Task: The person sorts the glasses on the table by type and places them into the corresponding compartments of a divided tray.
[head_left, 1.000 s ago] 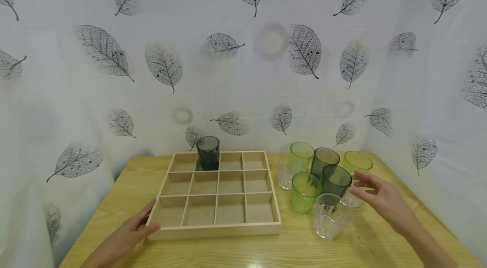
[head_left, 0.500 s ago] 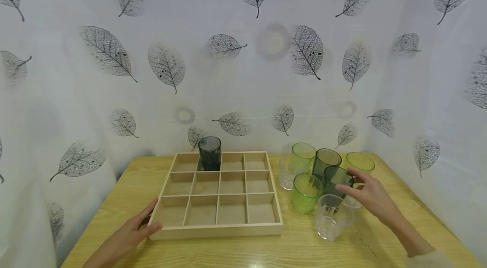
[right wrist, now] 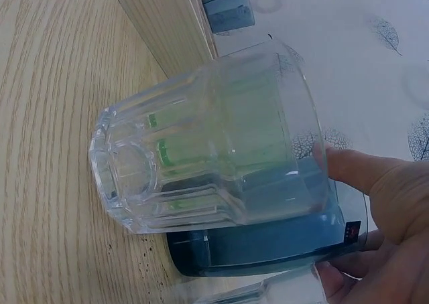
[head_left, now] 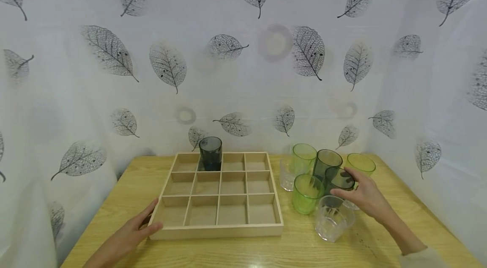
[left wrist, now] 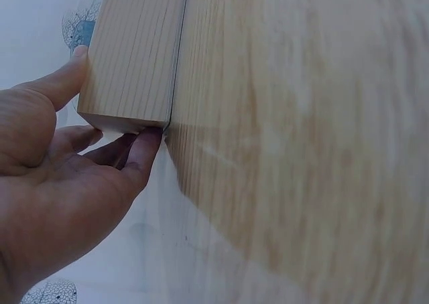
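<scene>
My left hand holds the front left corner of a pale wooden tray divided into compartments; in the left wrist view its thumb and fingers lie on different faces of the tray. My right hand has thumb and fingers on opposite sides of a dark grey glass, near its rim. In the right wrist view that glass, bearing a small dark label, is partly behind a clear glass. Another dark glass stands in the back row, second compartment from the left.
Around the held glass stand a green glass, the clear glass in front, a further dark glass, yellow-green glasses behind and a clear one at left. A leaf-printed curtain surrounds the wooden table.
My right hand has moved left onto the dark glass, and its thumb and fingers have come in round the rim. My left hand stays on the tray corner.
</scene>
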`<state>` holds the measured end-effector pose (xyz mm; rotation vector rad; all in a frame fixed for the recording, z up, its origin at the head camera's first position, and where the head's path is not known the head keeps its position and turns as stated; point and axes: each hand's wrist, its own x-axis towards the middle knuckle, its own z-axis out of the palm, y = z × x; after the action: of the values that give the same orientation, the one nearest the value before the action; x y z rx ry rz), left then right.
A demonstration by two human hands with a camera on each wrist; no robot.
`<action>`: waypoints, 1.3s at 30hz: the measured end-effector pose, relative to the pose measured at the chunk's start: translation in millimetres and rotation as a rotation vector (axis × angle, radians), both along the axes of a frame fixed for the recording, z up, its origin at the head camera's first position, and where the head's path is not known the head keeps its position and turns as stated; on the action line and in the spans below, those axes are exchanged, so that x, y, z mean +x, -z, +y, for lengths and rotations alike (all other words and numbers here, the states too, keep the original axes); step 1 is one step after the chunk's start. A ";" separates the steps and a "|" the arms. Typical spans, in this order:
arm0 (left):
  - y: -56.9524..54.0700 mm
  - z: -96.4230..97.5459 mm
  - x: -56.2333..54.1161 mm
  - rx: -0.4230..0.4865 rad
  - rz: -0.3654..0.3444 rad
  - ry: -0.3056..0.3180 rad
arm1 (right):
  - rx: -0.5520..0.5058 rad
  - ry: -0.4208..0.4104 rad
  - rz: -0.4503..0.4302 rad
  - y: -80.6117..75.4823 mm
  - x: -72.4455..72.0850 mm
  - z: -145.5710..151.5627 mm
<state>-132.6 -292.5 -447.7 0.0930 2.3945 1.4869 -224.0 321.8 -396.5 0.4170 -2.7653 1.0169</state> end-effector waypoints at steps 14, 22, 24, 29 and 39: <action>-1.6 1.7 1.1 -0.009 0.016 -0.001 | -0.013 0.059 -0.031 -0.1 3.0 0.5; -2.5 1.3 0.5 0.014 -0.022 -0.010 | -0.047 0.111 -0.044 -22.6 12.6 2.8; -2.7 1.1 0.8 0.017 -0.032 -0.010 | -0.062 0.101 -0.016 -29.6 15.0 3.5; -3.6 1.6 1.7 0.017 -0.031 -0.008 | -0.096 0.072 0.076 -44.2 20.1 6.4; -3.0 1.6 2.9 0.003 -0.010 -0.006 | -0.069 0.121 0.070 -66.9 29.1 9.8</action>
<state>-129.7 -290.9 -444.7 0.0790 2.3865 1.4900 -194.9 331.6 -329.7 0.2662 -2.6486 1.0444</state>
